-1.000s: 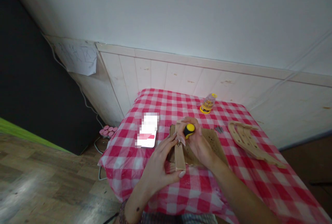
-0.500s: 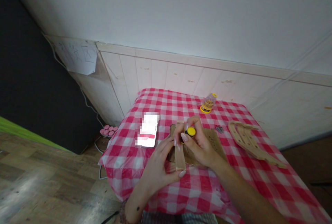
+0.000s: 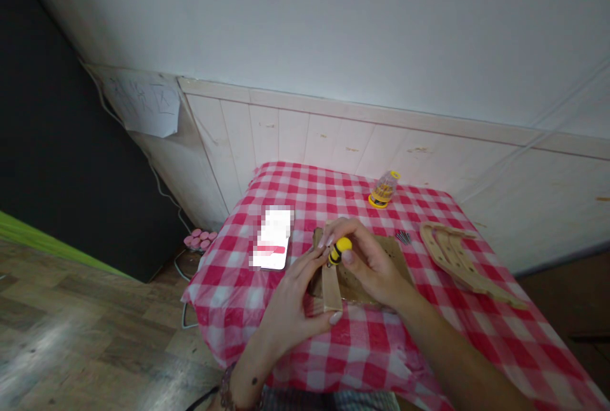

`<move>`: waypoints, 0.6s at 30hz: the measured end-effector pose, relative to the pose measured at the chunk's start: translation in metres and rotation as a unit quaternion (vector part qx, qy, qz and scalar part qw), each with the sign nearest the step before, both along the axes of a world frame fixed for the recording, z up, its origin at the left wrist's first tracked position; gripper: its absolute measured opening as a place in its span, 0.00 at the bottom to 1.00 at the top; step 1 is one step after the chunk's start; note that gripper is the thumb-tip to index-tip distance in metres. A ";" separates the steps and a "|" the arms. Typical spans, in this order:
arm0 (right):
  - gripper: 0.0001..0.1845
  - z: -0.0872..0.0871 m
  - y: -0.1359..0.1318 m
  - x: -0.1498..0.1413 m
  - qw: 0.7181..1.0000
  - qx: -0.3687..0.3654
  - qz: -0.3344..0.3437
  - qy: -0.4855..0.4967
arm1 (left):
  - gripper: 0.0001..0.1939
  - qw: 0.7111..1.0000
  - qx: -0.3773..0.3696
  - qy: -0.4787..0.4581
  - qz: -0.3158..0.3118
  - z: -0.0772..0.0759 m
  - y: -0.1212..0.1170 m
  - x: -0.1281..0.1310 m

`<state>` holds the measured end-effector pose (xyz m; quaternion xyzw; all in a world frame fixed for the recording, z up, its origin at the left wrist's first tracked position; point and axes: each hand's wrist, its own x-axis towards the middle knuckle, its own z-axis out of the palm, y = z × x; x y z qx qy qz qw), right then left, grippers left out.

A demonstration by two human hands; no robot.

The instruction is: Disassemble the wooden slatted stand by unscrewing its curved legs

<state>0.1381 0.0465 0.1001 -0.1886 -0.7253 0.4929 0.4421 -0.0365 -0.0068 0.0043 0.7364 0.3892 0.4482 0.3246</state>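
My right hand [image 3: 374,265] grips a screwdriver with a yellow and black handle [image 3: 337,251], tilted over a pale wooden strip [image 3: 332,291]. The tip of the tool is hidden behind the fingers and handle. My left hand [image 3: 295,296] is closed along the strip, thumb at its near end and fingers on its far part. Beneath the strip lies a brown board [image 3: 395,265] dotted with small holes. Several screws [image 3: 403,237] lie just right of the board.
A phone with a lit screen [image 3: 272,239] lies left of the board. Near the wall stands a clear, yellow-based bit case [image 3: 382,190]. Curved wooden pieces [image 3: 452,262] rest at the right on the checked tablecloth [image 3: 305,182]. Pink round items [image 3: 200,239] are beyond the left edge.
My right hand has turned, tipping the screwdriver handle and shifting it slightly left, so more of its black band shows. My left hand and the wooden strip stay in place.
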 end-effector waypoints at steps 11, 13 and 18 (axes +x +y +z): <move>0.10 0.004 0.000 -0.001 0.996 0.067 -0.063 -0.002 | 0.39 1.000 0.004 -0.009 -0.006 0.001 0.000 0.001; 0.12 0.011 -0.001 0.002 0.983 0.130 -0.113 -0.063 | 0.39 1.000 -0.001 -0.006 -0.006 0.002 0.000 0.001; 0.15 0.027 -0.004 0.007 0.932 0.268 -0.151 -0.194 | 0.39 1.000 0.005 -0.005 0.000 0.000 0.000 0.000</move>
